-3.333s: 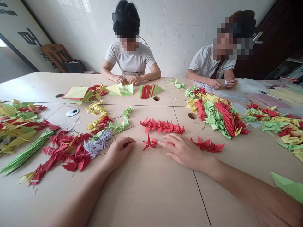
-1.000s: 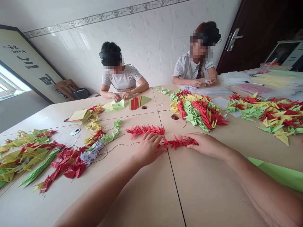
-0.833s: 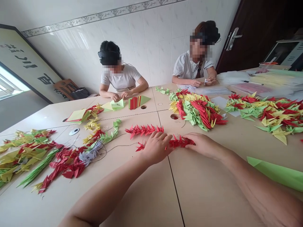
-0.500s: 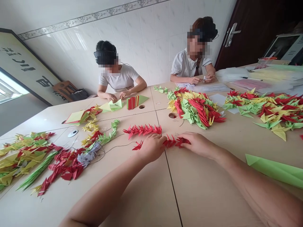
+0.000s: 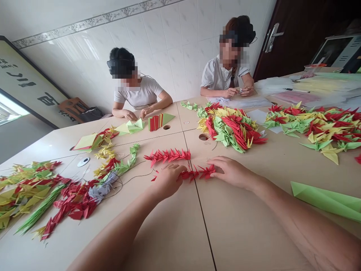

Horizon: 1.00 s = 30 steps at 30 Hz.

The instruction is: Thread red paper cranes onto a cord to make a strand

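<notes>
A short string of red folded paper cranes [image 5: 199, 172] lies across the table seam in front of me. My left hand [image 5: 168, 181] is closed over its left part, the fingertips hidden behind the hand. At the string's right end, my right hand [image 5: 232, 172] is open, thumb and fingers apart around the last crane. Just beyond lies a second row of red cranes [image 5: 168, 156], apart from my hands. A thin dark cord [image 5: 134, 178] runs from the left end of the near string towards the pile on the left.
Piles of red, yellow and green cranes lie on the left [image 5: 31, 188], centre back [image 5: 231, 128] and right [image 5: 318, 128]. A green paper sheet [image 5: 324, 199] lies near my right forearm. Two people sit opposite, handling paper. The table has round holes [image 5: 203, 137].
My right hand has loosened from the right end of the near crane string, and its fingers have spread. My left hand and the string have shifted slightly left.
</notes>
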{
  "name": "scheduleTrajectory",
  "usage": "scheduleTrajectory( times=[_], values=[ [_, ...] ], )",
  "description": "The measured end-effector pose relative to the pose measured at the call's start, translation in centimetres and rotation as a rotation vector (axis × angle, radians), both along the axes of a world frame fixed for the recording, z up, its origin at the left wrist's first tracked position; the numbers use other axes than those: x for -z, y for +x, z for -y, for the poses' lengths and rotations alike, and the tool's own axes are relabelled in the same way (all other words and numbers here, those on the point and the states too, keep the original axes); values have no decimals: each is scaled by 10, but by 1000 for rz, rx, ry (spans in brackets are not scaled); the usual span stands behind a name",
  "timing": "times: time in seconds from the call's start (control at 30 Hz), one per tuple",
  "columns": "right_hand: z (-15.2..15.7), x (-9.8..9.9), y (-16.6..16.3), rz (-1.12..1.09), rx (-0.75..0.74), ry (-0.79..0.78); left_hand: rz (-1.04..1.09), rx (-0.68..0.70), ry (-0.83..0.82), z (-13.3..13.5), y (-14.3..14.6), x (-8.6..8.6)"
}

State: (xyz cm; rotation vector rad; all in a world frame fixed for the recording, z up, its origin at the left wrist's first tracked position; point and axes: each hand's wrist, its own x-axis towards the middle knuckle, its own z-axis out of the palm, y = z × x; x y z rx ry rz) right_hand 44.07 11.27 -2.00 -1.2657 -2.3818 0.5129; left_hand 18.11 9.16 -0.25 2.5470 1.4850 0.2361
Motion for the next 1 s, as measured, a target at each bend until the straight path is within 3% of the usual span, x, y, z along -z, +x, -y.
scheduleTrajectory(
  times=[0.3, 0.6, 0.73, 0.87, 1.0],
  values=[
    [0, 3, -2, -63, 0, -86, 62, 153, 72, 3, 19, 2],
    [12, -3, -18, -254, -58, -101, 125, 102, -19, 3, 32, 8],
    [15, 0, -24, -424, -70, -158, 187, 101, -27, -1, 36, 3],
    [13, 2, -28, -611, 28, -346, 293, -60, -227, -1, 40, -9],
    [13, -3, -27, -810, 34, -632, 506, -144, -583, 2, 37, -22]
  ],
)
